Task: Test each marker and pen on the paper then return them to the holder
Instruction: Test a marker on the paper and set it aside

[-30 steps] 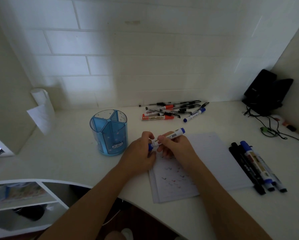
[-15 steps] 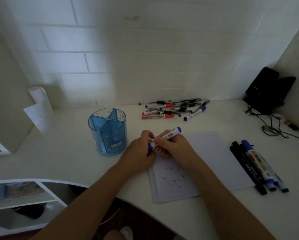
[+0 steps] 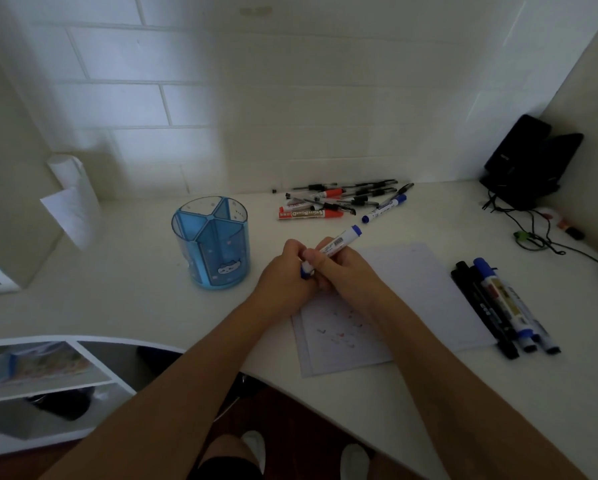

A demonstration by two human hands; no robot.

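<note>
Translucent glossy blue plastic holder (image 3: 211,243); matt white paper (image 3: 408,299); smooth matt white desk (image 3: 124,292)

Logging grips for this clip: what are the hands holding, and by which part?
Both hold one blue marker: the left hand grips its near blue end, and the right hand pinches the barrel around its middle.

Dim, bluish light from left; soft, bowed edges.
</note>
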